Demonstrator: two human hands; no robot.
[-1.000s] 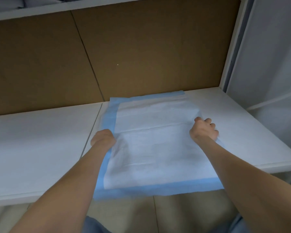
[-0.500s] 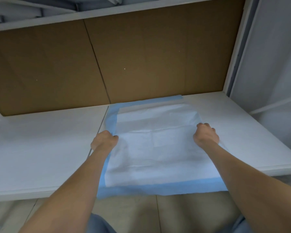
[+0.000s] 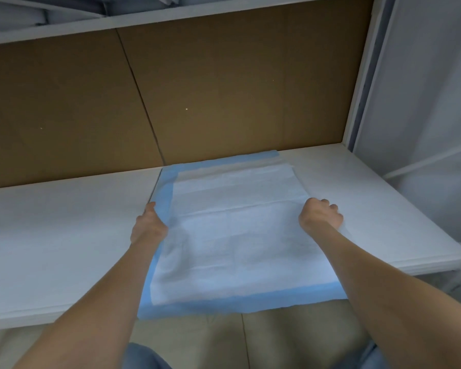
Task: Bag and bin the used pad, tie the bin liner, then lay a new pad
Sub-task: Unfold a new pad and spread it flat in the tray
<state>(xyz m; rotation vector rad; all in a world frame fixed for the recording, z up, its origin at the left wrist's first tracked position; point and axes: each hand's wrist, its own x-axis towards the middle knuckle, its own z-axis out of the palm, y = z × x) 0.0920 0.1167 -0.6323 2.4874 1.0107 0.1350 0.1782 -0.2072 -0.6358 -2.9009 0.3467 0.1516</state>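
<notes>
While the left hand [image 3: 149, 225] and right hand [image 3: 321, 217] each pinch a side edge, the blue-bordered white rectangular pad [image 3: 237, 235] lies centre-frame on the white surface [image 3: 64, 235], front overhanging; last step, I'd judge, only squaring left.

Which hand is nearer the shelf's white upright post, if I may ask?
Right. The right hand grips the pad's right edge, toward the post; the left hand holds its left edge.

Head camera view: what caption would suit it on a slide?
Left hand and right hand grip opposite edges of a blue-bordered white pad spread on a white shelf, its near edge overhanging.
</notes>
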